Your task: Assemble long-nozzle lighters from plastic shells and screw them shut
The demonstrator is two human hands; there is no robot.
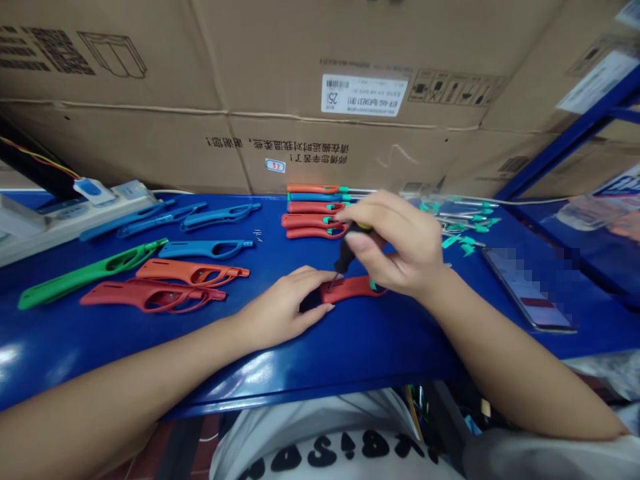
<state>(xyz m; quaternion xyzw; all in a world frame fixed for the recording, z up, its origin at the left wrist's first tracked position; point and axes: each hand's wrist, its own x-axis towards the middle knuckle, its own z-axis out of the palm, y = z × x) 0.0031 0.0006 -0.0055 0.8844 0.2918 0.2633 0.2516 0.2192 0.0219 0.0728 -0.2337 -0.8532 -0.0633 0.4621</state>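
My right hand (403, 243) is closed around the black handle of a screwdriver (344, 257), which points down. The screwdriver's thin tip meets a red lighter (353, 288) of the long-necked kind, lying on the blue table (300, 363). Thumb and fingers of my left hand (280, 307) grip the lighter's left end and steady it. A bit of green shows at the lighter's other end, partly hidden below my right hand. Behind my hands lies a row of orange, blue and red lighters (310, 207) with green parts and metal tubes.
At left lie blue casings (220, 217), a green casing (95, 273), and orange (193, 272) and red casings (150, 295). Small screws (258, 235) lie near them. Metal tubes with green parts (470, 217) and a phone (527, 293) are at right. Cardboard boxes (280, 60) stand behind; a power strip (75, 223) is far left.
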